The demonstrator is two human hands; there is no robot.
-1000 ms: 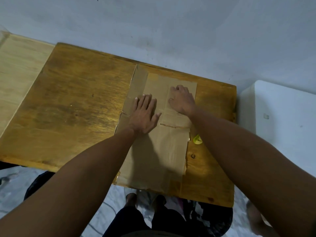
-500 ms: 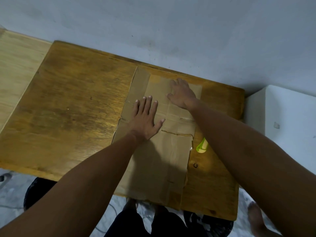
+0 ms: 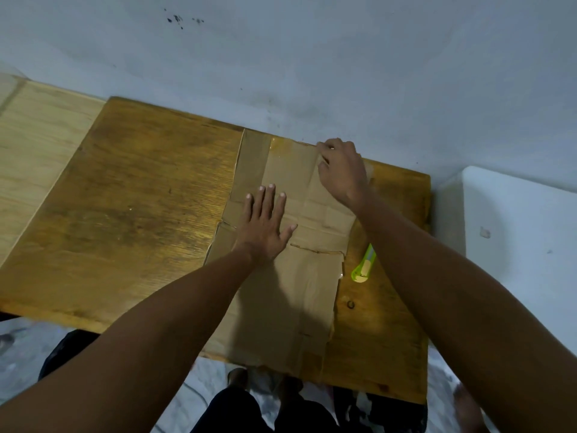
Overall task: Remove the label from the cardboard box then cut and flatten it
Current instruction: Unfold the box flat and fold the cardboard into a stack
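Flattened brown cardboard box [image 3: 281, 295], cut open into one creased sheet, lies flat on varnished brown wooden table [image 3: 131, 214], right-of-centre. Far edge reaches table's back edge by the wall; near edge hangs a little over table's front edge. Glossy strip of clear tape shows near far edge.

Left hand [image 3: 265, 226]: palm down on the sheet's middle-left, fingers straight and spread slightly, thumb out to the right. Pressing flat, gripping nothing.

Right hand [image 3: 342, 173]: at sheet's far right corner, knuckles up, fingers curled down at the cardboard's edge. Looks like a pinch on the edge, but fingertips hidden under the hand, so can't tell if it grips or just presses.

Lime-green plastic utility knife [image 3: 363, 267] on table just beside sheet's right edge, part-hidden under right forearm, untouched by either hand. Blade end not visible.

Surroundings: pale blue-grey wall [image 3: 312, 64] w/ small dark specks behind table. Lighter wood surface [image 3: 34, 135] butts table's left side. White box-like unit [image 3: 515, 229] to the right. Person's dark-clothed legs and bare feet below table's front edge, on pale mottled floor.
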